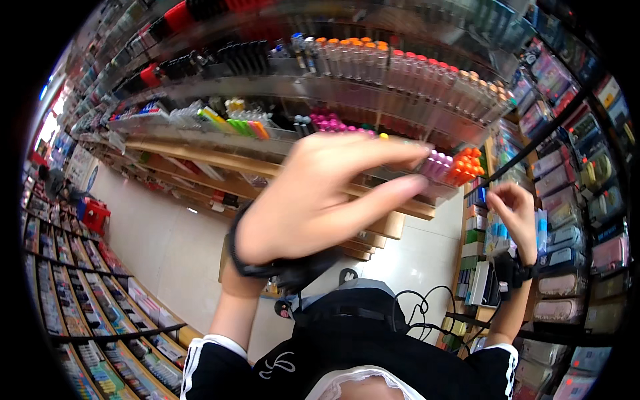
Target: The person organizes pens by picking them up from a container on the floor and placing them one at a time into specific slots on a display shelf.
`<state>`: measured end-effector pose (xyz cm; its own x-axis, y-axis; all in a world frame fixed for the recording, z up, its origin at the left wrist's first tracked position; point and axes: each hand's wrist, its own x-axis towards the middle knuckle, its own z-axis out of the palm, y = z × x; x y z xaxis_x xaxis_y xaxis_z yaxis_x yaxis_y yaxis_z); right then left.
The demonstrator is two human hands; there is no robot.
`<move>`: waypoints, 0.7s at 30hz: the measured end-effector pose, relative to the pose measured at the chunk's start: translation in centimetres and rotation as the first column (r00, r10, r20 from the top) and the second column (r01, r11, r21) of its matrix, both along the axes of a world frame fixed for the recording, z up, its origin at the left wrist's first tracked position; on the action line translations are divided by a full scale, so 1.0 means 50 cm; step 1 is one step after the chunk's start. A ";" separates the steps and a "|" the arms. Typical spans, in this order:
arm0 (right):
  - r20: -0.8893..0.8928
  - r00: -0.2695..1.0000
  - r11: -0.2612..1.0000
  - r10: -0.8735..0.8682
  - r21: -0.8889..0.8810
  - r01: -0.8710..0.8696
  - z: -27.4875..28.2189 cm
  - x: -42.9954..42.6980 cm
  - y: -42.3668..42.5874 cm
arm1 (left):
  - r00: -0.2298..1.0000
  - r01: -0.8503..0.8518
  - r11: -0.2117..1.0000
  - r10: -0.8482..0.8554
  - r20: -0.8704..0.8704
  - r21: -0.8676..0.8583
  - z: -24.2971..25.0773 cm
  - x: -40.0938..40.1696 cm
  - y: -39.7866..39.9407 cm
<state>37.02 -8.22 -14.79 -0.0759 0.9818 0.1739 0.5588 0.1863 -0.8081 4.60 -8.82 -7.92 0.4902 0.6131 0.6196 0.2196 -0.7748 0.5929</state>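
Note:
My left hand [320,200], blurred, reaches across the front of a pen shelf. Its thumb and forefinger are apart with nothing visible between them; the other fingers are hidden. Just beyond the fingertips stand purple-capped pens [438,161] and orange-capped pens [466,164] at the right end of a clear display rack [440,192]. Magenta-capped pens [332,122] show behind my hand. My right hand [517,212] is raised at the right, in front of shelved boxes, fingers curled and thumb close to them. Whether it pinches something small cannot be seen. Both wrists wear black straps.
Tubes with orange caps [355,52] and red caps [425,72] fill an upper tier. Packaged pencil cases [557,285] hang at the right. Black cables [425,310] loop beside my waist. Low stationery shelving [95,300] and a red container [94,216] stand left of the tiled floor [145,220].

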 end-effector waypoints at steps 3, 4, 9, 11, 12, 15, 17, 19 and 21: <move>-0.184 0.977 0.933 0.112 -0.318 -0.167 -0.081 0.047 -0.011 | 0.916 0.108 0.818 0.139 0.376 -0.565 -0.080 -0.158 -0.064; -0.237 0.958 0.876 0.160 -0.415 -0.248 -0.127 0.053 -0.012 | 0.834 0.126 0.768 0.261 0.487 -0.628 -0.158 -0.226 -0.071; -0.385 0.891 0.421 0.241 -0.785 -0.454 -0.412 -0.003 -0.025 | 0.116 0.344 0.318 0.919 0.376 -0.884 -0.627 -0.368 -0.167; -0.382 0.902 0.297 0.203 -0.853 -0.429 -0.552 -0.055 -0.052 | 0.190 0.409 0.136 0.955 0.230 -0.902 -0.767 -0.330 -0.231; -0.401 0.894 0.299 0.199 -0.844 -0.445 -0.618 -0.097 -0.059 | 0.201 0.544 0.070 0.957 0.211 -0.836 -0.872 -0.332 -0.281; -0.243 0.961 0.307 0.130 -0.912 -0.272 -0.755 -0.272 -0.093 | 0.158 0.671 -0.080 0.987 0.037 -0.737 -1.003 -0.279 -0.385; -0.261 0.958 0.218 -0.118 -0.948 -0.232 -0.827 -0.393 -0.110 | 0.066 0.619 -0.152 0.988 -0.142 -0.770 -0.984 -0.242 -0.379; -0.364 0.907 0.040 -0.211 -0.930 -0.365 -0.916 -0.489 -0.109 | 0.003 0.636 -0.133 0.985 -0.170 -0.760 -1.010 -0.251 -0.395; -0.423 0.857 -0.103 -0.293 -0.878 -0.468 -1.005 -0.582 -0.101 | -0.078 0.627 -0.095 0.980 -0.184 -0.773 -1.043 -0.287 -0.394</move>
